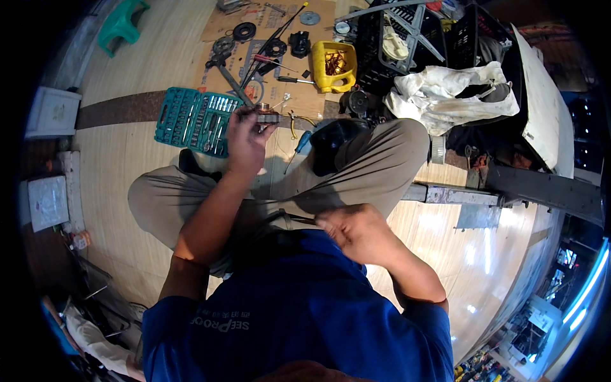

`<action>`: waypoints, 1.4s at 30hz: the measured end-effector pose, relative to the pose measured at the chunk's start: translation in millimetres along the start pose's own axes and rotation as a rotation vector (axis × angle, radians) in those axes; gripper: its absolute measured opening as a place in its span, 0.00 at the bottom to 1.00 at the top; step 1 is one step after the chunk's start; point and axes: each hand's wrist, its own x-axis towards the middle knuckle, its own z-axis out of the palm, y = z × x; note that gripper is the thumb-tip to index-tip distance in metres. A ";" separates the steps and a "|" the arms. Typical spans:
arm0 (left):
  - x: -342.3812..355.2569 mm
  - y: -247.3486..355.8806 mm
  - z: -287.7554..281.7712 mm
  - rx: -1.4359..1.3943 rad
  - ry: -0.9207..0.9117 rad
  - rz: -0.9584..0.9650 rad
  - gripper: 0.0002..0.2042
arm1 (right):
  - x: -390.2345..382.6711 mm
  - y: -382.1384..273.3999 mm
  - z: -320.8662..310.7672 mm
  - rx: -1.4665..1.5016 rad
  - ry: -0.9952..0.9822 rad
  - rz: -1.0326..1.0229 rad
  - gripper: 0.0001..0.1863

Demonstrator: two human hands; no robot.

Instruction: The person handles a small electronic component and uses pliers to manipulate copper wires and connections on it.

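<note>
Blue short-sleeved shirt (289,280), pale lettering (236,324), beige trousers (388,149)

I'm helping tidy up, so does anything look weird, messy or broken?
Yes, a bit messy: a blue-handled screwdriver lies loose on the floor, outside the green tool case. The yellow jug looks odd too, seemingly cut open to hold small parts. Nothing seems plainly spilled or broken.

Green stool (115,27) upper left; white cloth (436,97) near black crate (470,33).
</note>
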 end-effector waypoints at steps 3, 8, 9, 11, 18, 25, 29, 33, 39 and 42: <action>9.8 3.8 -16.2 -0.434 0.025 -0.183 0.14 | -9.9 38.9 -9.0 -0.064 0.045 0.418 0.08; 3.6 9.4 -7.6 -0.622 -0.228 -0.397 0.17 | -25.2 89.0 -48.5 -0.030 0.423 0.438 0.10; 3.3 8.6 -8.1 -0.620 -0.230 -0.397 0.17 | -25.5 90.3 -55.8 -0.023 0.484 0.417 0.11; 2.6 5.2 -11.1 -0.493 -0.331 -0.334 0.23 | -26.2 82.8 -75.5 -0.059 0.563 0.378 0.09; 3.7 9.9 -7.1 -0.295 -0.430 -0.199 0.22 | -37.4 44.7 -105.9 0.051 0.706 0.372 0.10; -1.2 8.8 3.9 0.300 -0.287 0.068 0.20 | -53.7 -18.5 -87.1 0.048 0.504 0.073 0.07; -1.8 -0.7 6.0 0.478 -0.143 0.181 0.18 | -45.6 -23.6 -57.4 0.145 0.042 -0.177 0.07; 15.6 -9.6 -14.3 0.055 -0.007 0.000 0.15 | -57.4 1.2 -19.7 0.255 -0.106 -0.093 0.06; 24.3 4.0 -28.1 -0.532 -0.120 -0.300 0.14 | -116.1 102.9 -6.4 -0.005 0.290 0.488 0.05; 7.6 5.5 -8.6 -0.516 -0.245 -0.342 0.17 | -131.2 133.1 -27.3 -0.099 0.511 0.515 0.06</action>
